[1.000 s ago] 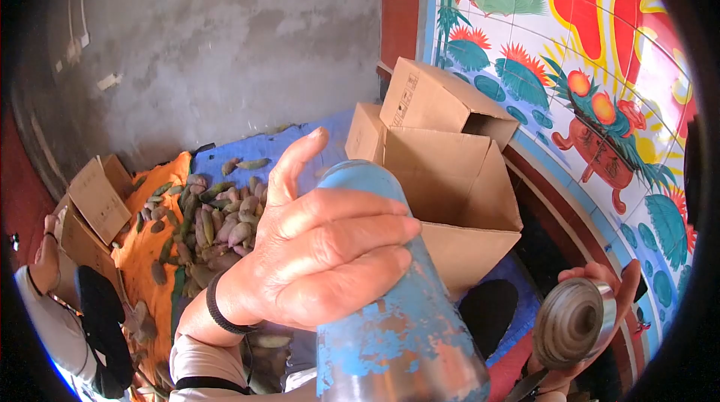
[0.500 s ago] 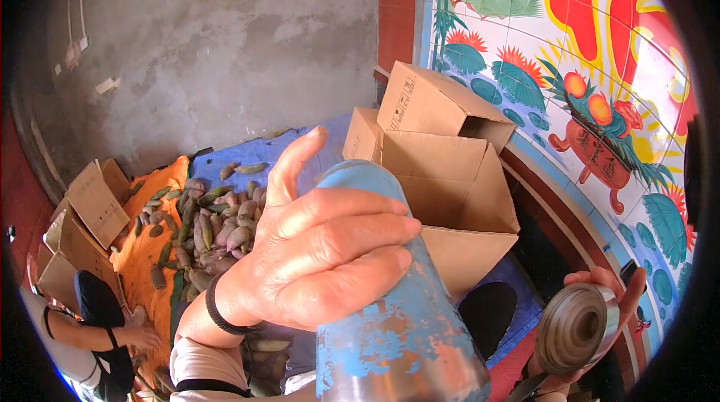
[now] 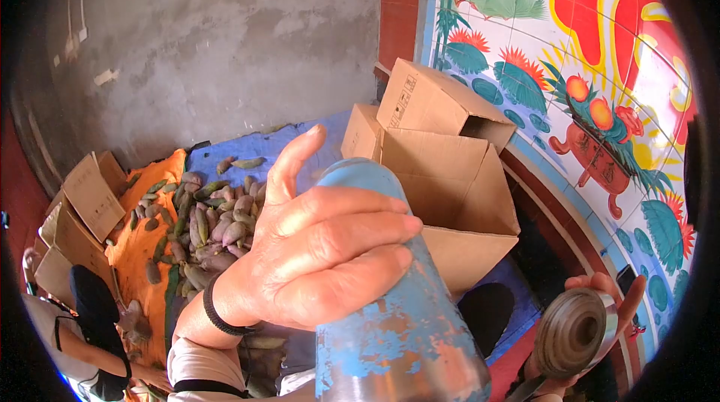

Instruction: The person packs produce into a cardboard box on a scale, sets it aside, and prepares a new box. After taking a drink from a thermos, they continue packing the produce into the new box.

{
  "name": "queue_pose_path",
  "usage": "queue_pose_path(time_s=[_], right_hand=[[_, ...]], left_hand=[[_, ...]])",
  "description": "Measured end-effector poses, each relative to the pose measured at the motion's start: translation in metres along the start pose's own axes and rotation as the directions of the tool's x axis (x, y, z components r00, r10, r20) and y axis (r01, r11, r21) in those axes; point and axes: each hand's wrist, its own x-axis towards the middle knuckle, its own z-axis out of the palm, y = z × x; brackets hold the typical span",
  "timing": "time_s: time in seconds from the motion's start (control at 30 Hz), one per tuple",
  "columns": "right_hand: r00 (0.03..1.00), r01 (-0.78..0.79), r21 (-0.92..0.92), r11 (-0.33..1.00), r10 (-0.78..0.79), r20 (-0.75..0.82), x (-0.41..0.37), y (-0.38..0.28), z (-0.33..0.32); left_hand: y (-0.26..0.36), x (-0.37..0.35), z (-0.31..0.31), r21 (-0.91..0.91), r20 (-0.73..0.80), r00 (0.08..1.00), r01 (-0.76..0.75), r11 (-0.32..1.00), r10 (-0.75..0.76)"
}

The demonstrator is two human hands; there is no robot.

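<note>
Close in front of the camera, my left hand point(image 3: 326, 252) wraps its fingers around a blue metal flask point(image 3: 394, 331) with badly chipped paint. Its thumb points up, off the flask. The flask is tilted, its bare metal end nearest to me and cut off by the bottom of the view. At the lower right, my right hand point(image 3: 628, 312) grips a round metal lid point(image 3: 571, 333), whose ringed face is turned towards me. Part of that hand is hidden behind the lid.
Sweet potatoes point(image 3: 217, 226) and green gourd-like vegetables lie piled on blue point(image 3: 262, 139) and orange sheets point(image 3: 139, 256). An open cardboard box point(image 3: 465, 252) stands ahead, more boxes point(image 3: 94, 203) at left. A co-worker's arm point(image 3: 94, 353) is at lower left. A painted tile wall point(image 3: 517, 87) rises at right.
At lower left the co-worker's arm has moved down, away from the vegetables. The background has shifted slightly. Both my hands hold the flask and lid as before.
</note>
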Motion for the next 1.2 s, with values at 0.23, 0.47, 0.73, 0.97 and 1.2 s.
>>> queue_pose_path(time_s=[0.23, 0.47, 0.73, 0.97, 1.2], right_hand=[[1.0, 0.011, -0.018, 1.0, -0.011, -0.011, 0.0, 0.0, -0.001], [0.999, 0.029, -0.004, 1.0, -0.029, -0.042, -0.003, 0.013, -0.016], [0.937, 0.258, 0.128, 0.958, -0.28, 0.206, 0.002, 0.02, -0.029], [0.985, 0.126, 0.063, 0.99, -0.132, 0.114, -0.004, 0.018, -0.03], [0.985, 0.124, -0.009, 0.992, -0.122, 0.125, -0.009, 0.014, -0.015]], left_hand=[[-0.001, -0.001, -0.001, 0.002, 0.004, 1.0, -0.003, 1.0, 0.003], [0.0, 0.0, -0.003, 0.005, -0.001, 1.0, -0.006, 1.0, 0.006], [-0.001, 0.0, -0.004, 0.012, 0.003, 1.0, -0.028, 1.0, 0.028], [-0.003, -0.004, 0.003, -0.016, 0.003, 1.0, -0.026, 1.0, 0.026], [-0.016, -0.026, 0.023, -0.25, -0.01, 1.0, 0.01, 0.968, -0.013]])
